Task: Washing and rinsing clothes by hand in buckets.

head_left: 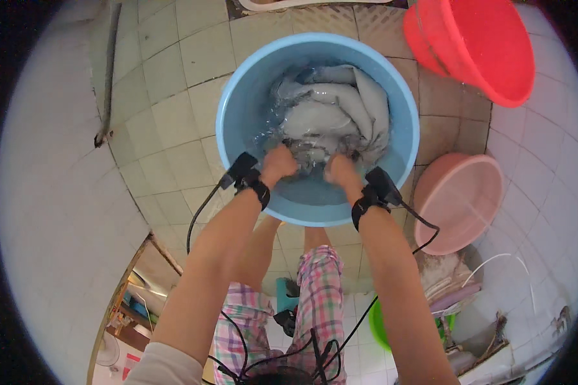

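Observation:
A large blue tub (pixel 228 128) in front of me holds water and a bulky pale grey wet cloth (pixel 321 119), bunched in folds toward its far and right side. My left hand (pixel 280 162) is closed at the cloth's near edge, low in the tub. A short way to its right, my right hand (pixel 341 172) is closed on the same near edge. Water and cloth partly hide the fingers of both hands. Whether the cloth is a garment or a sheet, I cannot tell. Small splashes and ripples show around the left hand.
Red plastic basins (pixel 494 45) stand at the far right by the wall, with a pink basin (pixel 459 202) nearer. A green basin (pixel 380 324) sits by my right forearm. Black cables run from the wrist straps. The tub stands on a tiled floor (pixel 167 122).

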Demonstrator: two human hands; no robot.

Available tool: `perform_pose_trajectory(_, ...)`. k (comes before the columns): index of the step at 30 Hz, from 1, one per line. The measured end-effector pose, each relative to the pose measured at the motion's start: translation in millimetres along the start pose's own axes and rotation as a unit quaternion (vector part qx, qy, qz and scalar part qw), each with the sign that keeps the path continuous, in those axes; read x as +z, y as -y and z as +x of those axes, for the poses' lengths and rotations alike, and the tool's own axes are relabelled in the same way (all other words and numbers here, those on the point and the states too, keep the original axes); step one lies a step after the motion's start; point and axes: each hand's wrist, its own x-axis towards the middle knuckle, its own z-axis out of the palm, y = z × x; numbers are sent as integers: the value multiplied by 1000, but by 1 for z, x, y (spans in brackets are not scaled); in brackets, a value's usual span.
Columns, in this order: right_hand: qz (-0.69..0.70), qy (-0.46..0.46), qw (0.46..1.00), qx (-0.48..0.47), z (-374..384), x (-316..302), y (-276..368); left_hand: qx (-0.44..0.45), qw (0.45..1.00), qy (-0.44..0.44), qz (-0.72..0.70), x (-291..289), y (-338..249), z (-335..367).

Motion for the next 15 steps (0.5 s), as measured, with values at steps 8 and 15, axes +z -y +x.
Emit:
perform_pose_trajectory(8,84,-111,990,9,-93,-85,0,109,969,-36,-218,-78,-43,-84)
perform_pose_trajectory(15,50,-390,916,-83,-125,-127,23,137,842,-78,-517,-151,-56,-63)
